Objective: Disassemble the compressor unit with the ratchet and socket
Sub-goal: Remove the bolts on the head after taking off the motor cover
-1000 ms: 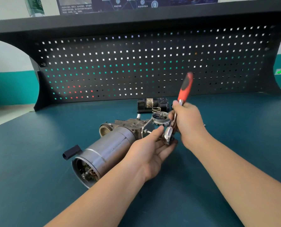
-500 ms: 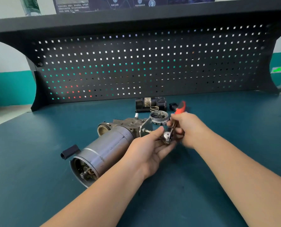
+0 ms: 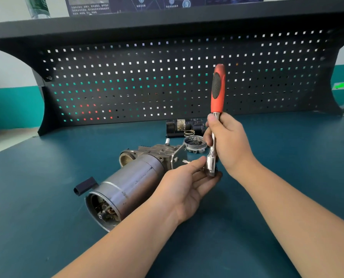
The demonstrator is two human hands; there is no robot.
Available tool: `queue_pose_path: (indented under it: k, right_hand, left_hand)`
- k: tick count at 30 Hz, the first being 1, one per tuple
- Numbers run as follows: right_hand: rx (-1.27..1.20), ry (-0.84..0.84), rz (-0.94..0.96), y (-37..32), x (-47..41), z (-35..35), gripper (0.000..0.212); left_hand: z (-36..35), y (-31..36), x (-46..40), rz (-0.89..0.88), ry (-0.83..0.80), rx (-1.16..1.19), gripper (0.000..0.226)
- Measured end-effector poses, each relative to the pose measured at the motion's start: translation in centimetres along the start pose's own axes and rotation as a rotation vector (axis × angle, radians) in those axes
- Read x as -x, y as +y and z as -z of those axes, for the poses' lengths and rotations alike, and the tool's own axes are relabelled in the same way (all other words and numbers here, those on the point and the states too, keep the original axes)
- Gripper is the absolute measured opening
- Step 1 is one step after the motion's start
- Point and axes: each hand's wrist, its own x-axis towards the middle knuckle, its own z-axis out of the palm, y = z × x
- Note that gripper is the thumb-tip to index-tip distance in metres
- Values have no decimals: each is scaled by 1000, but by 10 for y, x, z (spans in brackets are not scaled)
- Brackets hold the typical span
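The red-handled chrome ratchet (image 3: 215, 125) has swung back upright from half a second ago, the right hand (image 3: 226, 141) clamped on its shank, the left hand (image 3: 187, 185) cupping its head, fingers apart; another stroke seems underway beside the grey cylindrical compressor unit (image 3: 127, 183) at frame centre

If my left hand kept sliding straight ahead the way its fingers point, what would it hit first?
The ratchet head: the left hand fingertips already seem to touch it, just below the right hand. Depth is hard to judge.
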Motion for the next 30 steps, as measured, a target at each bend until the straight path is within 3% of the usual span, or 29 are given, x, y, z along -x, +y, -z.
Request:
queue_pose_path:
  k: [17,30]
  right_hand:
    - [20,24,-141,20,-6,-2,28]
    - [-140,87,-505,35,-11,-4,27]
  left_hand:
    - [6,2,-6,-31,92,-32,12]
    - [9,1,-7,-83,146,-128,10]
